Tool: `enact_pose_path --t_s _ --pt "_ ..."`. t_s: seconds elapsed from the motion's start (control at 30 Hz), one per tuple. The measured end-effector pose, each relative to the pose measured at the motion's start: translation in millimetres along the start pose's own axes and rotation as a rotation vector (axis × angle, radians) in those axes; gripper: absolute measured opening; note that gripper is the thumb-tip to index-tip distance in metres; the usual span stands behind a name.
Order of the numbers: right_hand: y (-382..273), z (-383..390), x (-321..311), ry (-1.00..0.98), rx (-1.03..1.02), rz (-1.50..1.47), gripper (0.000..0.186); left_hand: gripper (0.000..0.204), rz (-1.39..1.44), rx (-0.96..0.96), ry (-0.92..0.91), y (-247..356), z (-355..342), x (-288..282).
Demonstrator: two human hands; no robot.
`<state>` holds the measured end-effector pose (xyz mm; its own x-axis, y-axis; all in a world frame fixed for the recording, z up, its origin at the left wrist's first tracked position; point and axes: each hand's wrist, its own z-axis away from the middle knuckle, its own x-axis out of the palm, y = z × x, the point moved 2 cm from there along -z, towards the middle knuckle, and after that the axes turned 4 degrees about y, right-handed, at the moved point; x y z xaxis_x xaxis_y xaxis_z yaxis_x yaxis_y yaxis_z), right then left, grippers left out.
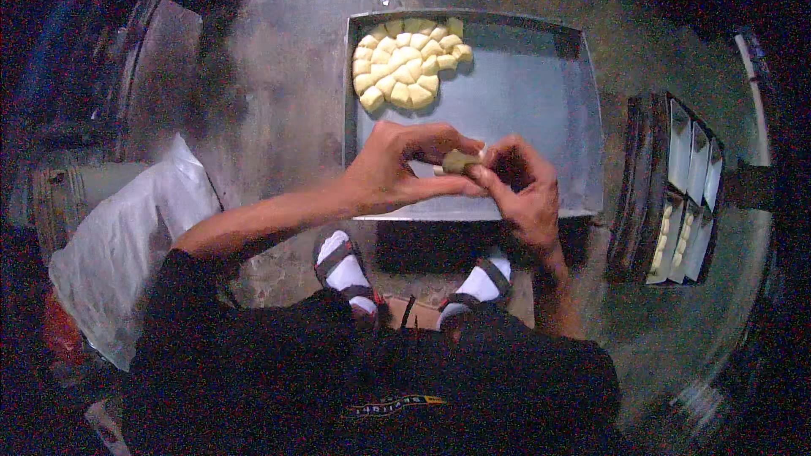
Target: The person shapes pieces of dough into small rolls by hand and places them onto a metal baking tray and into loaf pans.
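Note:
A small, dull yellowish piece of dough (460,161) is held between my two hands above the near part of a shallow metal tray (528,76). My left hand (410,165) pinches it from the left with curved thumb and fingers. From the right, my right hand (525,190) grips its other end with bent fingertips. The fingers partly hide the piece, and its exact shape is hard to make out. Many pale yellow cut dough pieces (405,61) lie packed together in the tray's far left corner.
At the right stands a dark-edged rack of metal baking pans (678,152); the nearer ones hold rows of pale dough pieces (663,236). A white plastic sheet or bag (139,236) lies at the left. My feet in white socks and dark sandals (342,266) are below the tray's near edge.

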<state>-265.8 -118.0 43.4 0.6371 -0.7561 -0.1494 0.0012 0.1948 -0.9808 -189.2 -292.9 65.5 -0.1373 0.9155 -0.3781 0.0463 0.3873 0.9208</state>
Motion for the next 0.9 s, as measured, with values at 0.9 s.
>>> enact_pose_path --t_s 0.9 --pt "15 -9 13 -0.135 -0.04 0.123 0.018 0.043 0.088 -0.229 -0.228 -32 10 16"
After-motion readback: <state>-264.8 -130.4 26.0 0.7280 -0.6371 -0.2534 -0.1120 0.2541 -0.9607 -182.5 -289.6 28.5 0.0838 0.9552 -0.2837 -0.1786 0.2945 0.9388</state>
